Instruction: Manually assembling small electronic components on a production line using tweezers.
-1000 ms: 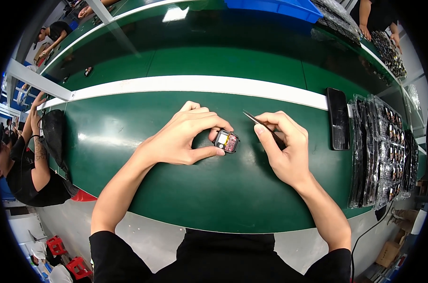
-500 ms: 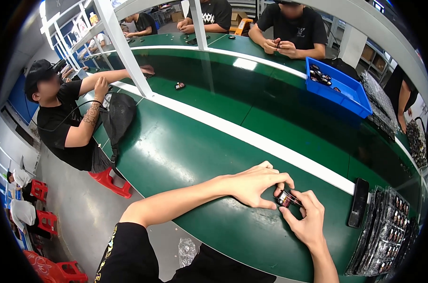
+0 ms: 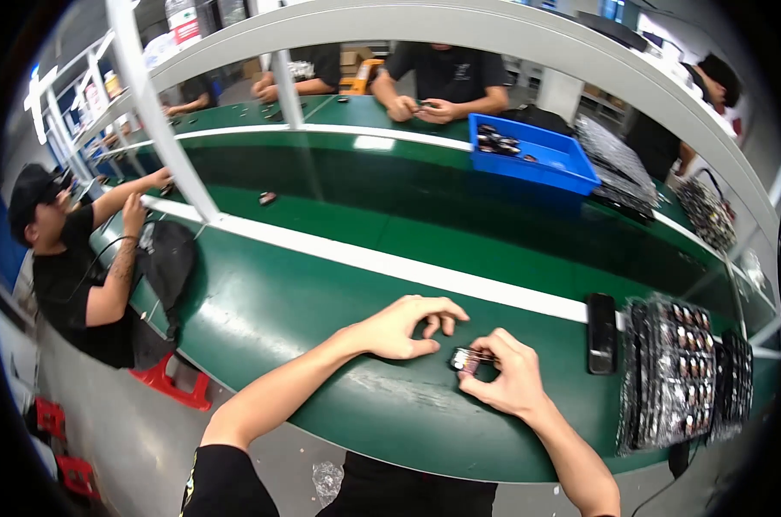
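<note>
1. Bench surface is green, with a white stripe running along its length; my two forearms come in over the near edge.
2. My right hand is closed on a small dark component, pinched between thumb and fingers, with a thin metal tool lying across it. The component sits low over the bench, near the near edge and right of centre; I cannot tell whether it rests on the surface.
3. My left hand is loosely curled, fingers bent, fingertips down just beside the component on its left. It holds nothing that I can make out.
4. A black flat device lies on the bench to the right of my right hand, apart from it, beside the white stripe.
5. Stacked trays of small parts stand at the right end of the bench, just beyond the black device.
6. A blue bin with dark parts sits on the far side.
7. Other people are seated at the far and left edges, hands at their own places.
</note>
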### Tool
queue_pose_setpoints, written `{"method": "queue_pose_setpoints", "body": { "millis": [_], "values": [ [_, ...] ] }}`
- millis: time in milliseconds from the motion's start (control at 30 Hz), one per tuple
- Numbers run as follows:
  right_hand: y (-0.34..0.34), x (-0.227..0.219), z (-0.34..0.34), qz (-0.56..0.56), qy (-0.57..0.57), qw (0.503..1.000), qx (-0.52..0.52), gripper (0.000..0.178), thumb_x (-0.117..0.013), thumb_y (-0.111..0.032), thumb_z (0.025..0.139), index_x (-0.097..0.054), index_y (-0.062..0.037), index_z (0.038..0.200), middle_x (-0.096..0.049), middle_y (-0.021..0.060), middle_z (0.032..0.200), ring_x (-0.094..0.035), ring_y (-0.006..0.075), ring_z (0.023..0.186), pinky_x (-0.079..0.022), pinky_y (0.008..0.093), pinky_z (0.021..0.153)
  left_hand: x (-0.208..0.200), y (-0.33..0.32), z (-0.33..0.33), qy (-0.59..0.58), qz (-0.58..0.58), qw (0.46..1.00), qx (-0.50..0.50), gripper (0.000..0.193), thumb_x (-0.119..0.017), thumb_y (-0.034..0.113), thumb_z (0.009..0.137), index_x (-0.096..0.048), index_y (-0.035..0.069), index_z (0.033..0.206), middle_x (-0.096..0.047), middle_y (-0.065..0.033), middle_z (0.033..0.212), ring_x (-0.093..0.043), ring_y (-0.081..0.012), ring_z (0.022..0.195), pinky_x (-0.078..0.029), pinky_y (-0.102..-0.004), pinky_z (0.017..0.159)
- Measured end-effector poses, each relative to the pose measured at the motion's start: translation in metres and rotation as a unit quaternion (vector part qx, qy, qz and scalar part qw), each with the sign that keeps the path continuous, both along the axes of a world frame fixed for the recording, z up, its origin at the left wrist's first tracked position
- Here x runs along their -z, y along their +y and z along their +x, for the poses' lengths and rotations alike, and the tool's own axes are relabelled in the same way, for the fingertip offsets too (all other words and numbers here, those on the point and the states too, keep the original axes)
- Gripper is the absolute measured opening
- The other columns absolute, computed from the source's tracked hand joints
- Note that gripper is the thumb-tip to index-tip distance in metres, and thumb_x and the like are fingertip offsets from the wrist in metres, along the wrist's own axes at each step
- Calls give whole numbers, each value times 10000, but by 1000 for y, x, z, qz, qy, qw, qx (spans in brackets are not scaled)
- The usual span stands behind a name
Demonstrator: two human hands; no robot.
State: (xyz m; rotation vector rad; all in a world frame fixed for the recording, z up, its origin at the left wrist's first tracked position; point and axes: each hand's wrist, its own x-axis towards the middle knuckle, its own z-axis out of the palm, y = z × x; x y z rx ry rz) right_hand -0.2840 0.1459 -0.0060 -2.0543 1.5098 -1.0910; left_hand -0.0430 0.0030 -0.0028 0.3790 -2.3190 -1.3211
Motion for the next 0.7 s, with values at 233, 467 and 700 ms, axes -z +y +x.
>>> {"method": "queue_pose_setpoints", "body": {
  "millis": [233, 467, 700],
  "values": [
    [-1, -5, -11, -9, 3, 999, 46, 378, -863, -256, 814, -723, -38, 1090, -722, 97, 1026, -773, 295, 879, -614, 410, 795, 11, -25, 17, 59, -42, 968, -241, 413, -779, -46, 936, -734, 33, 1338, -722, -82, 1229, -677, -131, 952, -569, -303, 879],
    [93, -89, -60, -159, 83, 970, 165, 404, -932, -241, 797, -744, -57, 1103, -669, 64, 923, -707, 228, 741, -551, 348, 624, 40, -150, 115, -82, -307, 843, -435, 525, -783, 73, 973, -635, 68, 1477, -595, -178, 1579, -545, -406, 1486, -415, -466, 1257],
    [184, -110, -171, -133, 151, 828, 523, 428, -926, -265, 807, -754, -29, 1120, -727, 104, 985, -748, 269, 826, -607, 386, 767, 78, -266, 256, -229, -373, 651, -620, 642, -726, 354, 1090, -524, 175, 1672, -523, -172, 1711, -485, -413, 1566, -400, -505, 1291]
  ]
}}
